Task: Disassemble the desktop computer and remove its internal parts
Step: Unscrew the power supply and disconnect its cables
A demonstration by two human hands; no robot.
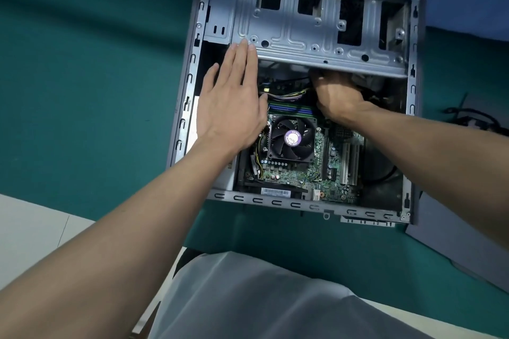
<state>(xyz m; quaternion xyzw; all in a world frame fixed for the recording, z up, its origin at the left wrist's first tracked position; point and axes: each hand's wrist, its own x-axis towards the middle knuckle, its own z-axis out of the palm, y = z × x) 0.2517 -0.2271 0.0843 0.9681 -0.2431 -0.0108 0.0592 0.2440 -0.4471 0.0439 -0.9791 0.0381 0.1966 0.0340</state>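
Green cloth covers the surface (82,77), and the desktop computer case (300,91) lies on it on its side, open face up, directly ahead of the person. Its long axis runs away from the body, with the metal drive cage (316,27) bridging the far half and the motherboard (308,162) with its CPU fan (292,138) exposed in the near half.

The left hand (234,99) lies flat, fingers (243,55) spread open and straight, holding nothing; its fingertips touch the near left edge of the drive cage, seemingly to steady it. The right hand (338,96) reaches under the near lip of that cage, into the dark gap between cage and memory slots (292,111). Its fingers are hidden beneath the metal, so I cannot tell whether they are closed on anything; probably they are after a cable or connector there.

The coming move likely turns on that gap: whatever is to come out lies beyond and below the right hand's fingers, and the only way clear is back toward the body, over the fan. Room is tight, with the cage lip above, the wire bundle (283,95) just to the left and the case wall to the right. A dark side panel (454,242) lies on the cloth at right.
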